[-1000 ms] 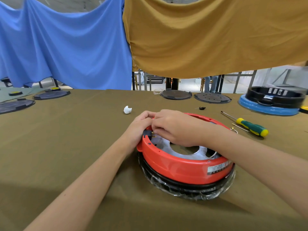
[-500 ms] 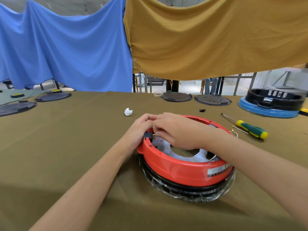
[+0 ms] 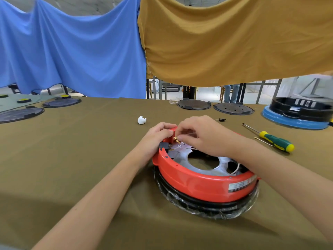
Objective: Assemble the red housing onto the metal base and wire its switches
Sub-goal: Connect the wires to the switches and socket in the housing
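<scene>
1. Red housing [image 3: 201,183] is seated over the metal base [image 3: 182,154], directly beneath both hands.
2. Its far-left rim is gripped by the left hand [image 3: 155,138].
3. A thin wire [image 3: 187,134] is pinched by the right hand [image 3: 203,134] beside the black switch [image 3: 164,146].

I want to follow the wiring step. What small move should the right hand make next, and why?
Probably the right hand should ease the brass wire terminal onto a switch tab. The left hand grips the red housing at its far-left rim, beside the black switch, and the terminal hangs close to that rim, seemingly not yet seated.
</scene>
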A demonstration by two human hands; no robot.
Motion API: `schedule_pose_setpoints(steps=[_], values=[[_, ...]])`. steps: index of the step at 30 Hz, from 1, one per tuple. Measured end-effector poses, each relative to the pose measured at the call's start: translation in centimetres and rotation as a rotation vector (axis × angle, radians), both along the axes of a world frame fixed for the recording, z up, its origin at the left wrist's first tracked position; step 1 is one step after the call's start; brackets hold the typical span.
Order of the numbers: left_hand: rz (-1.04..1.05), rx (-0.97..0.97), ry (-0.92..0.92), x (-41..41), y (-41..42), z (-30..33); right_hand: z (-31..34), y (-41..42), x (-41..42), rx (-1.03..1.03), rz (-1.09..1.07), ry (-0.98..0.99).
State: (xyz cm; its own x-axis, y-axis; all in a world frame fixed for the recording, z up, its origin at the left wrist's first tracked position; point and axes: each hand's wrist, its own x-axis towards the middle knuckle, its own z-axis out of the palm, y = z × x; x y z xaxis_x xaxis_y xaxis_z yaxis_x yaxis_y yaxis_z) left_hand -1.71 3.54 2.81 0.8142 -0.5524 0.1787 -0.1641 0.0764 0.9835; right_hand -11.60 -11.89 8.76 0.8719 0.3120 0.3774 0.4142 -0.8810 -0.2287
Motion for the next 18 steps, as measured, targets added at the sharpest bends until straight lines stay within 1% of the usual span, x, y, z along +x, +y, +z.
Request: schedule_pose_setpoints(steps=[3,5,7,11,13,16,18], values=[[0.000,-0.003,0.007,0.03,0.04,-0.01,-0.13,0.15,0.04,0.150,0.016,0.025],[0.000,0.002,0.003,0.03,0.08,0.01,-0.18,0.13,-0.03,0.211,0.039,0.072],[0.003,0.009,0.004,0.07,0.07,0.02,-0.16,0.00,-0.13,0.243,0.057,0.109],[-0.007,-0.007,0.016,0.05,-0.02,-0.06,-0.22,-0.25,-0.15,0.259,0.046,0.090],[-0.005,-0.012,0.020,0.00,-0.02,-0.04,-0.25,-0.27,-0.31,0.206,0.040,0.080],[-0.001,0.001,0.005,-0.12,0.00,0.03,-0.20,0.02,-0.58,-0.011,0.035,0.044],[0.007,0.017,-0.007,-0.19,0.04,0.11,-0.09,0.25,-0.65,-0.082,0.030,0.047]])
